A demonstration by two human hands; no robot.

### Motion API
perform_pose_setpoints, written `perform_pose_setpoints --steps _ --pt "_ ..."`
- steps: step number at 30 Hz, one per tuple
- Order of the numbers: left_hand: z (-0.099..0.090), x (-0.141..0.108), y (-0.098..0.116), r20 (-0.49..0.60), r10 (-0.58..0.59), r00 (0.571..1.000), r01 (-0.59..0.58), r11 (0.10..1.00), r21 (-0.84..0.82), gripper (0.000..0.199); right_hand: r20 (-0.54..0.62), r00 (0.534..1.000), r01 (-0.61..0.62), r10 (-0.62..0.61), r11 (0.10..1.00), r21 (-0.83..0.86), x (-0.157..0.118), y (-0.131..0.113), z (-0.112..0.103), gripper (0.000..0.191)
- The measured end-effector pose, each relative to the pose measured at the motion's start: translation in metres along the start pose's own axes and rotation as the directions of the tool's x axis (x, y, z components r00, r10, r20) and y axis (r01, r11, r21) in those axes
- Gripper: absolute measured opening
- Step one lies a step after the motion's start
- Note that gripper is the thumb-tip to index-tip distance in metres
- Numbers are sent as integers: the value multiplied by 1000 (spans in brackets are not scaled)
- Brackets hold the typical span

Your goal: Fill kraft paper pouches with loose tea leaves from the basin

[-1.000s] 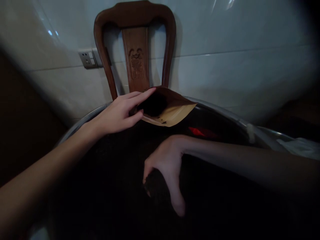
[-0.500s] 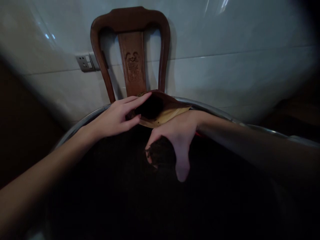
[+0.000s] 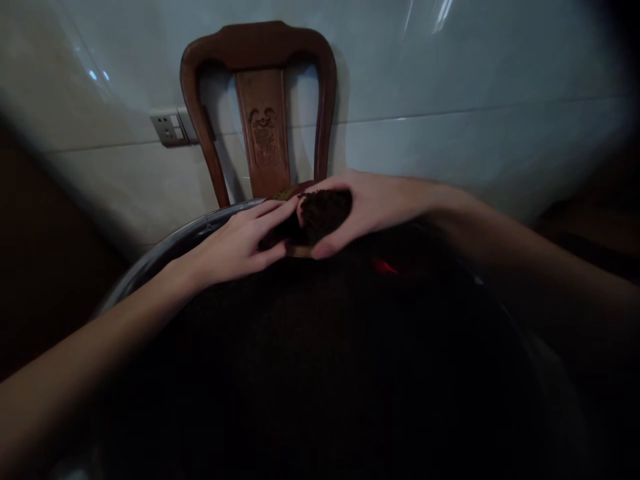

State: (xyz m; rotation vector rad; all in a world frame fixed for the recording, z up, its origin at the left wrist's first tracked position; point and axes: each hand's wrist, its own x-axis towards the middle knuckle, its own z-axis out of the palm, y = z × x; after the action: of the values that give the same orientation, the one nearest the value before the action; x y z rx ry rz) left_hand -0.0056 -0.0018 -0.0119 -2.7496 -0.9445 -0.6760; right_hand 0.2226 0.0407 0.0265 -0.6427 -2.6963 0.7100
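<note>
The step in hand appears to be putting a fistful of dark, crumbly stuff into a pouch, with the right hand just arrived at its mouth by the look of it. The brown pouch (image 3: 300, 252), mostly hidden by the hands, is near the far edge of the dark, round surface, whose metal rim (image 3: 215, 219) curves behind and to the left; it is too dark to tell whether this is a flat top or a deep basin. The left hand (image 3: 240, 245) holds the pouch by its mouth, thumb at the near lip and fingers toward the far side, the grip parted with a shadowed gap between. The right hand (image 3: 363, 207) comes in from the right, its grip curled around a dark clump (image 3: 325, 212), thumb at the near lip. A red patch (image 3: 385, 267) shows nearer and to the right, too dim to name, and a carved wooden chair (image 3: 261, 133) stands beyond the far edge. The next move, I judge, calls for the left hand to keep the mouth spread while the right loosens its grip low enough that loose bits fall inside rather than over the lip.
</note>
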Motion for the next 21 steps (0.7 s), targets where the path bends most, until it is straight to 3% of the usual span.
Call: perform_pose_setpoints --steps 3,4,9,15,21 --pt "-2 0 1 -44 -49 998 48 999 -24 64 -347 938 -83 -6 967 -241 11 13 18 47" --pt "-2 0 1 -37 -55 998 54 998 -37 64 -387 922 -112 -16 946 -305 14 20 24 45" --pt "-1 1 3 33 -16 999 18 998 -58 64 -275 961 -79 -30 924 -375 25 43 39 39" --pt "-1 0 2 4 -24 1000 24 996 -80 64 -327 930 24 -169 914 -405 23 41 31 24" --pt "-4 1 1 -6 -34 999 33 996 -85 62 -230 917 179 -326 852 -492 24 41 29 23"
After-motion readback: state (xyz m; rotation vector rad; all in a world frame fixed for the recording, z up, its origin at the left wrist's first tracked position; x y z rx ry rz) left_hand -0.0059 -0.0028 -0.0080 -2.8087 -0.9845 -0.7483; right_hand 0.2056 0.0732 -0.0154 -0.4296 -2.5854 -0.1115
